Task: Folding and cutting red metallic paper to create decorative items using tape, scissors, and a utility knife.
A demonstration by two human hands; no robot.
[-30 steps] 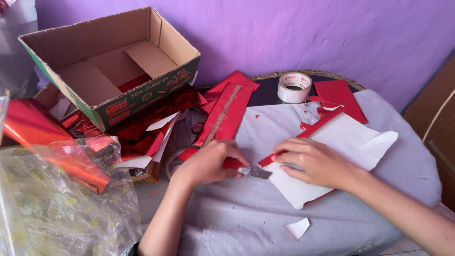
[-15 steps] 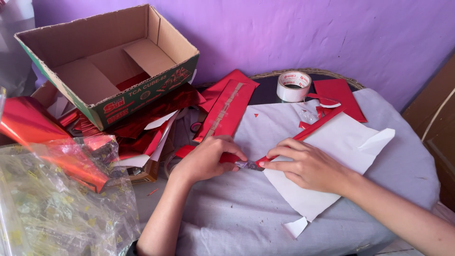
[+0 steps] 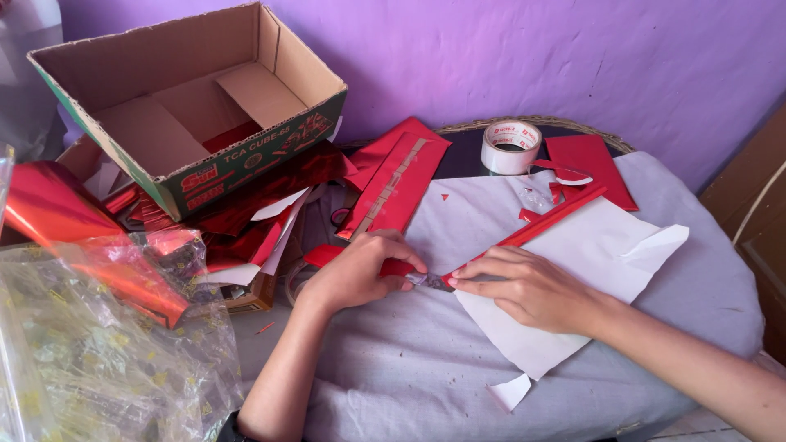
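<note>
Left hand closed on red-handled cutter, blade tip at lower end of red strip. Right hand flat, fingers spread narrow, pressing white sheet onto grey cloth, fingertips just beside blade. Strip lying along sheet's upper-left edge, running up toward tape roll.

Judged: cutting along strip edge. Best done with blade low and steady, pressing fingers kept off the cut line, sheet pinned flat, pull following the strip as guide.

Packaging: open cardboard box upper left, tilted, brown inside, green front with red-and-yellow label, flaps folded in. Tape roll white with red print on rim, standing flat at far table edge. Red card pieces between box and sheet, more red card right of roll. Clear printed cellophane lower left, shiny red foil roll above it. Small white offcut near front edge, apart from sheet. Purple wall behind.
</note>
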